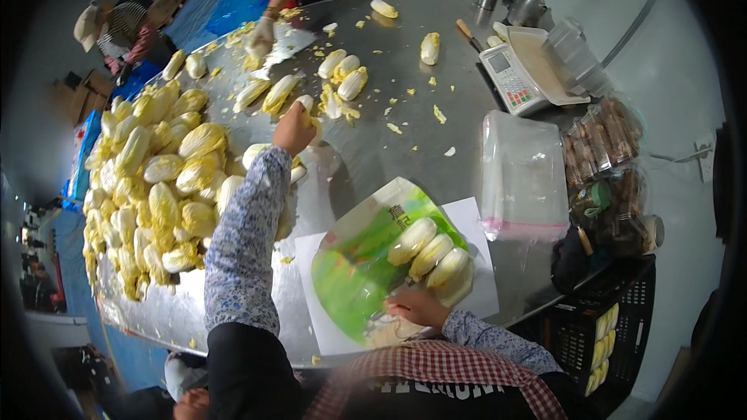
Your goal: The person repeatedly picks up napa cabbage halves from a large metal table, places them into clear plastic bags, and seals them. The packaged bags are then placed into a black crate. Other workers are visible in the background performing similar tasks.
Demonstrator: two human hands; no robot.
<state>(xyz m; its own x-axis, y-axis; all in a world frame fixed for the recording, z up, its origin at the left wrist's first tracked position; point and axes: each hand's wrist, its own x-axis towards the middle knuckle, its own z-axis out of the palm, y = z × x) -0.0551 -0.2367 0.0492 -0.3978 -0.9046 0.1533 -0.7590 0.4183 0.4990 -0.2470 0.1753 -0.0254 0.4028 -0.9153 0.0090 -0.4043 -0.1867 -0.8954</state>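
Note:
My left hand [293, 133] is stretched over the steel table [373, 146], its fingers around a small napa cabbage [307, 106]. Close by it, trimmed napa cabbages [352, 83] lie among loose leaves. A large heap of napa cabbages [163, 169] rises to the left of my left forearm. Before me a green printed plastic bag [356, 268] rests on white paper [484, 280]. Three pale napa cabbages [432, 254] lie side by side at the bag's right part. My right hand [419, 307] is curled on the bag's near edge, where clear film bunches under the fingers.
A stack of clear bags [523, 172] lies right, below a digital scale [513, 79]. A knife [468, 34] and a kettle [525, 7] are behind. Across the table, a co-worker's gloved hand [261, 41] touches leaf scraps. A black crate [624, 315] stands low right.

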